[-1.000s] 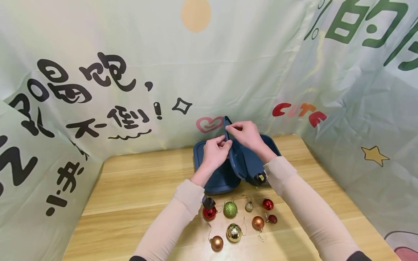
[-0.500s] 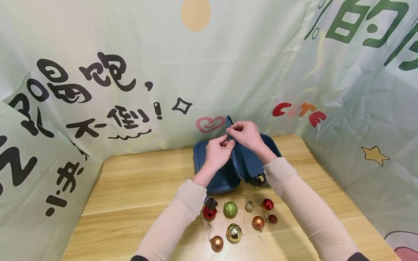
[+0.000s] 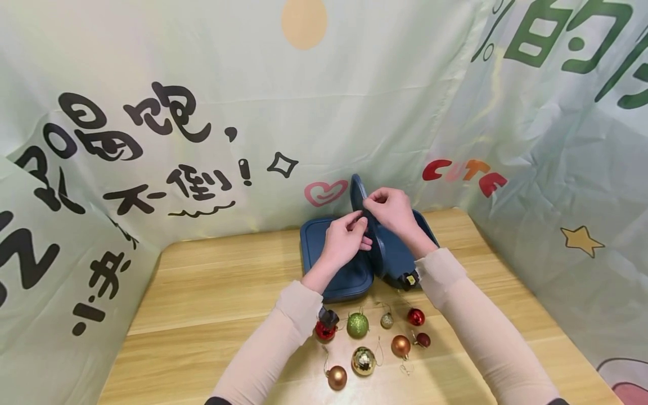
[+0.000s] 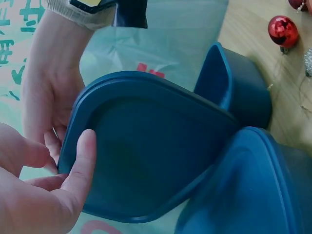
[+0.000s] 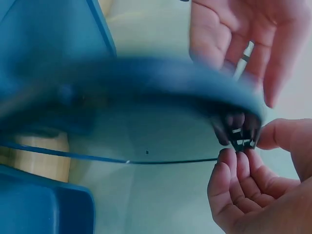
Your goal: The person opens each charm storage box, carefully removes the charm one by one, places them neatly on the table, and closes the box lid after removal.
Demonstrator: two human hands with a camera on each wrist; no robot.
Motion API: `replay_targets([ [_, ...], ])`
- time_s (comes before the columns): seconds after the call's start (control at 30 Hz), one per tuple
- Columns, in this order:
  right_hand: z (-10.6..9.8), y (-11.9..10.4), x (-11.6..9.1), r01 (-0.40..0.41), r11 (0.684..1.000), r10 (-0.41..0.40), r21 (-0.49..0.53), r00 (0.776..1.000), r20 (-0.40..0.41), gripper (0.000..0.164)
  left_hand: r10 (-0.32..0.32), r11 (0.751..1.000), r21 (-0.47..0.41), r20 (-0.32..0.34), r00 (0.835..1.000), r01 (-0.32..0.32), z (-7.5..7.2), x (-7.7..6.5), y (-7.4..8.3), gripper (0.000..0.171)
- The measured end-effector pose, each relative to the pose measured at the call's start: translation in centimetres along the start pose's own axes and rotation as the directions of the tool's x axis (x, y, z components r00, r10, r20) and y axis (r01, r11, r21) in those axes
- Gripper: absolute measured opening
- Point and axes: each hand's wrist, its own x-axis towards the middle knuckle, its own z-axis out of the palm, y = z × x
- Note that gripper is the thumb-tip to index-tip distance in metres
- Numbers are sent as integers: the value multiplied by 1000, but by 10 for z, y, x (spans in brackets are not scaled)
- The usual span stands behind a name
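In the head view a dark blue lid (image 3: 357,190) stands on edge above two blue boxes. My right hand (image 3: 392,212) pinches its upper edge. Just below, my left hand (image 3: 343,241) holds the same edge; in the left wrist view its thumb lies on the lid's broad face (image 4: 146,146). Beneath the left hand is a blue box (image 3: 349,281) with a flat covered top. To its right stands an open blue box (image 3: 402,253), partly hidden behind the lid and right arm. The lid is blurred in the right wrist view.
Several Christmas baubles lie on the wooden table (image 3: 217,304) in front of the boxes, among them a green one (image 3: 357,325), a gold mirrored one (image 3: 363,361) and a copper one (image 3: 336,378). Printed cloth (image 3: 243,73) hangs behind the table and at both sides.
Both hands have shifted a little to the right with the lid. Its top has risen slightly, and more of its face shows. The boxes and baubles have stayed put.
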Motion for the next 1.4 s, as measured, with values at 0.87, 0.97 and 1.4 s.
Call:
replay_targets([
  [0.87,-38,-5,-14,-28,997,32,72,998,-50,29,-230,973,-35,-58,972,228,37,8,-58,43],
  [0.97,-41,-6,-15,-29,997,32,70,998,-54,28,-243,970,-32,-66,968,241,38,7,-60,41],
  [1.4,-65,33,-10,-135,990,138,51,988,-65,38,-238,968,52,-106,965,245,34,1,-64,42],
])
